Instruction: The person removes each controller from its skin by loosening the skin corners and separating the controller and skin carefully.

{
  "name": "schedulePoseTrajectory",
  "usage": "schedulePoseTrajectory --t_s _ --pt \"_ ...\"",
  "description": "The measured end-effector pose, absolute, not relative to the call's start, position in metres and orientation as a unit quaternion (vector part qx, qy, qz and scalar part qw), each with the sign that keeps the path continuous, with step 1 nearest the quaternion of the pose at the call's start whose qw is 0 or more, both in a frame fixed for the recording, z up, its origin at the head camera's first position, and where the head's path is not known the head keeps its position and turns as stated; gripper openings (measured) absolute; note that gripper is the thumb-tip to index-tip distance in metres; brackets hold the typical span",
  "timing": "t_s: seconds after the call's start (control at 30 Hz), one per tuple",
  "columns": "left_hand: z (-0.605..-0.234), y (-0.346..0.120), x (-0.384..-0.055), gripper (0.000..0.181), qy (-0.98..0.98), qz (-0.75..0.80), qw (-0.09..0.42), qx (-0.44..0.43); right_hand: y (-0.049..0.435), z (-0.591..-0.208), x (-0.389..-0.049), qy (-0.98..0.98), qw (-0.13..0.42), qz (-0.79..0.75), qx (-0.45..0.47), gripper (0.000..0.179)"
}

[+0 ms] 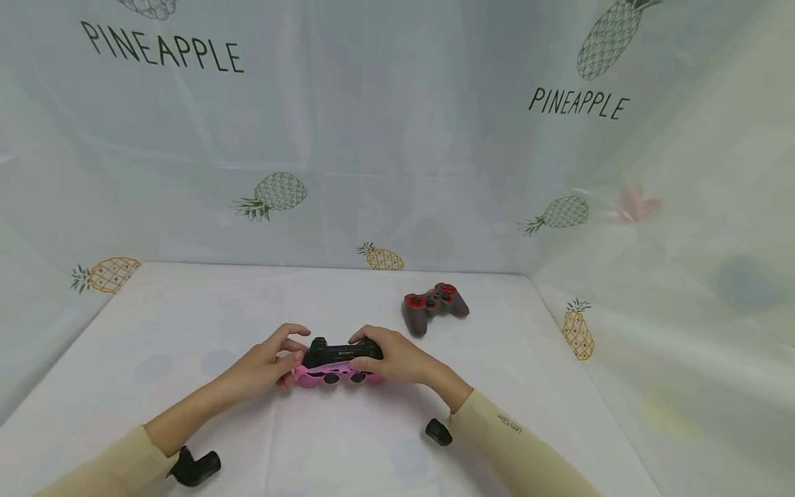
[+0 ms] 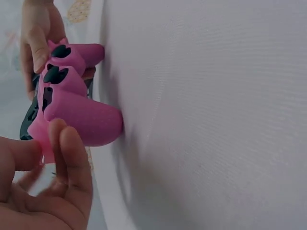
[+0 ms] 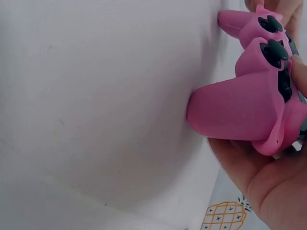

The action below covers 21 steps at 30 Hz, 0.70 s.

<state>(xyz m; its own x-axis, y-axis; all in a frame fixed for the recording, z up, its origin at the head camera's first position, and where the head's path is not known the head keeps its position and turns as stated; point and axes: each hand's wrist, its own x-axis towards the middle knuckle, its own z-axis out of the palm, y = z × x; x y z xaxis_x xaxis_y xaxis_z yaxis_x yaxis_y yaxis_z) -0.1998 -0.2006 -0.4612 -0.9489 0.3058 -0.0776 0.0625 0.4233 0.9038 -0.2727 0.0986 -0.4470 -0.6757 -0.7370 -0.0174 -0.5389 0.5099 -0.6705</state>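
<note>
A black game controller [image 1: 338, 353] stands on edge on the white table, its grips down in a pink rubbery cover [image 2: 81, 115]. Black thumbsticks [image 3: 276, 51] poke through the cover, while the controller's top side shows bare black in the head view. At the cover's left end, my left hand [image 1: 263, 366] pinches a stretched flap of pink edge between thumb and fingertips. My right hand [image 1: 400, 355] grips the other end, thumb across the near face and fingers behind. The tips of the pink handles rest at the tabletop.
A second controller, dark with red buttons [image 1: 436, 304], lies behind my right hand. Black wrist-camera mounts [image 1: 195, 466] stick out beside both sleeves. White sheeting [image 1: 397, 138] printed with pineapples hangs behind and to the right of the table.
</note>
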Motion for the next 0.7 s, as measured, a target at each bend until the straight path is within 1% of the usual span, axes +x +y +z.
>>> schedulePoseTrajectory --t_s 0.13,0.23,0.37,0.5,0.6,0.7 --pt "-0.459 -0.196 -0.203 0.042 0.840 0.513 0.112 0.137 0.107 -0.446 -0.271 0.854 0.146 -0.325 -0.380 0.057" --pt "-0.458 -0.194 -0.203 0.040 0.849 0.501 0.104 0.136 0.117 -0.444 -0.268 0.854 0.138 -0.333 -0.374 0.060" --pt "-0.457 -0.193 -0.203 0.042 0.849 0.505 0.101 0.122 0.126 -0.445 -0.266 0.846 0.138 -0.362 -0.365 0.061" --pt "-0.457 -0.191 -0.202 0.044 0.848 0.509 0.105 0.108 0.130 -0.450 -0.265 0.844 0.142 -0.370 -0.362 0.066" --pt "-0.458 -0.189 -0.203 0.052 0.857 0.494 0.101 0.108 0.130 -0.454 -0.264 0.849 0.135 -0.361 -0.361 0.071" --pt "-0.461 -0.187 -0.205 0.071 0.872 0.466 0.083 0.124 0.129 -0.457 -0.263 0.854 0.119 -0.357 -0.361 0.073"
